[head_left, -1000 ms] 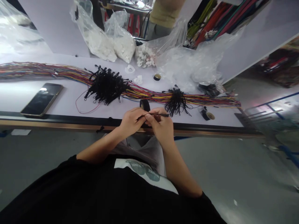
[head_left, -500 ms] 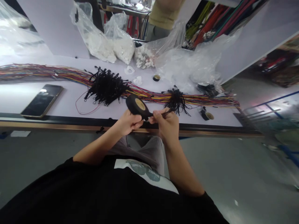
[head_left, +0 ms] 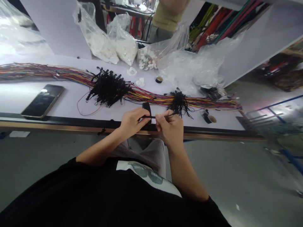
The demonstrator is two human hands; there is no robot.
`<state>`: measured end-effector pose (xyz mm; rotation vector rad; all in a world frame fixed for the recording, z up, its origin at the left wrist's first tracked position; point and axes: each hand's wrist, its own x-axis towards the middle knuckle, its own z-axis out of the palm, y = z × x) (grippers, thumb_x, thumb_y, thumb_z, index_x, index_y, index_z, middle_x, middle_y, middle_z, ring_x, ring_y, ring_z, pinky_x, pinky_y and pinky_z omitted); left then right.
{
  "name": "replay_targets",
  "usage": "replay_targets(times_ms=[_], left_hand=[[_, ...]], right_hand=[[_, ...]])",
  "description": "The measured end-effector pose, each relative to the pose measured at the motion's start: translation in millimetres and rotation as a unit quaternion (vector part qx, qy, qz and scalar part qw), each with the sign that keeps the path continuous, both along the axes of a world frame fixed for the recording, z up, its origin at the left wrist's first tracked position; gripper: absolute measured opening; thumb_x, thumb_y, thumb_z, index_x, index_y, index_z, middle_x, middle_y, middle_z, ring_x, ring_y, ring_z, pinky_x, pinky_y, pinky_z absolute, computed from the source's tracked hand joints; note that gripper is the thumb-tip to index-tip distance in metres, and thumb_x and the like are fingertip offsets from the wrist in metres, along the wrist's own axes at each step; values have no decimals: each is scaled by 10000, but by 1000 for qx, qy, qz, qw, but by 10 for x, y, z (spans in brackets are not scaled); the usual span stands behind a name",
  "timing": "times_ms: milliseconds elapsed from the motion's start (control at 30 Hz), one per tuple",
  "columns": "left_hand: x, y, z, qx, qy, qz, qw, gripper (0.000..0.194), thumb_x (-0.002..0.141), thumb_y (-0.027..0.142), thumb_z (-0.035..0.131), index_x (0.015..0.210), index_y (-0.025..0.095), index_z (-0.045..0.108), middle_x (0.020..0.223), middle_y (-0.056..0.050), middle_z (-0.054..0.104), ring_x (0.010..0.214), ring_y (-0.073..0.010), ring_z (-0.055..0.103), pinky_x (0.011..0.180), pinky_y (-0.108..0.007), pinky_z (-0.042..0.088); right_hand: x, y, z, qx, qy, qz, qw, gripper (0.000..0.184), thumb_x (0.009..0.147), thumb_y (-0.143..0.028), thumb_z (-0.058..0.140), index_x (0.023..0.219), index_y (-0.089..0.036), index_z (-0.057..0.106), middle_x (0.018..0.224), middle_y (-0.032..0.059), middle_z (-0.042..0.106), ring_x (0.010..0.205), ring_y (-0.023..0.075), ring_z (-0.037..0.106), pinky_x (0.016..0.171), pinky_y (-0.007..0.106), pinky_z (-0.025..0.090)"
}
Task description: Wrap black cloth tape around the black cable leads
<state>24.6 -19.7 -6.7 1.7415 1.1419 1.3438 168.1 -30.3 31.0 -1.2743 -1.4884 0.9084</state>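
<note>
Pinched in my right hand (head_left: 171,127) is a thin black cable (head_left: 174,113), which sticks out past the fingers on the right. My left hand (head_left: 133,122) is closed, its thumb and fingers gripping the black strip (head_left: 152,117) that spans the small gap to my right fingertips. Whether that strip is bare tape or taped cable I cannot tell. A roll of black tape (head_left: 147,108) is seen nearly edge-on just beyond my left fingertips, partly hidden by them. Close behind the right hand lies a small cluster of black cable ends (head_left: 178,101).
A long bundle of coloured wires (head_left: 146,95) runs along the table, with a larger black cluster (head_left: 107,87) on it. Other tape rolls (head_left: 159,79) lie about. A phone (head_left: 43,101) rests at left. Plastic bags of white parts (head_left: 126,49) line the back. Someone in a yellow top (head_left: 167,17) stands opposite.
The tape roll has turned from showing its face to nearly edge-on and shifted slightly right. My left hand has moved from the roll to the strip. The right hand stays almost in place.
</note>
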Motion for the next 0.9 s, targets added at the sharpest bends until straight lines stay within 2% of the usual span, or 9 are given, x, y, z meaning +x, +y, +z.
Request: replay_targets(times_ms=[133,233,333,433,533,667,767,833,900], left_hand=[[13,-33,13,-4,14,-4,1000,138,781,233,550,651,203,586,673,-4,576,686,-142,524,678,-258,390],[55,-77,32,-39,-67,-2,997,10,755,210,586,747,204,589,751,-3,583,749,-135,549,736,-258,423],[71,-77,45,-100,-232,11,967,399,654,231,709,1002,231,514,949,1,567,716,-91,550,674,-232,453],[4,11,38,-219,-330,-93,914,493,625,423,732,991,206,482,827,8,542,556,-64,483,477,-194,386],[-92,102,6,-301,-305,-241,871,499,666,633,601,852,176,534,670,-13,522,534,-102,486,414,-209,336],[-153,51,-8,-263,-277,-233,894,485,616,615,663,841,196,570,711,-28,557,649,-139,536,499,-233,401],[-195,-62,35,-222,-272,-219,910,606,419,444,844,915,210,586,868,-33,580,856,-182,561,662,-262,468],[-225,-112,63,-186,-227,-246,924,763,292,340,892,980,213,588,975,-43,571,941,-206,551,735,-277,472],[-224,-125,72,-150,-159,-276,936,788,303,325,894,1015,212,575,1005,-48,558,921,-203,552,731,-275,466]], right_hand=[[-32,19,-68,-28,4,73,997,231,724,-410,641,805,-217,543,571,-65,578,464,104,560,454,228,445],[-46,30,-100,66,-54,15,996,161,757,-374,613,757,-225,553,667,-30,614,637,140,619,616,283,501],[-29,34,-113,146,-95,-38,984,125,776,-336,595,711,-235,561,759,-8,641,744,160,619,701,311,493],[-4,14,-100,151,-87,-11,985,130,775,-327,597,690,-239,556,776,-7,653,730,158,618,696,315,487],[5,-9,-85,135,-64,30,988,132,758,-305,607,659,-237,551,768,-7,664,727,157,629,692,313,489],[3,31,-116,68,29,37,997,161,714,-317,653,645,-225,540,699,-17,664,652,152,640,640,304,497],[28,93,-128,-4,119,3,993,210,707,-343,648,624,-220,500,516,-55,587,463,120,561,527,270,464],[58,111,-96,-17,95,-4,995,208,698,-332,650,603,-214,507,472,-61,558,442,110,527,517,259,443],[81,99,-39,7,16,2,1000,187,677,-303,671,584,-204,543,511,-47,576,499,112,538,555,262,439]])
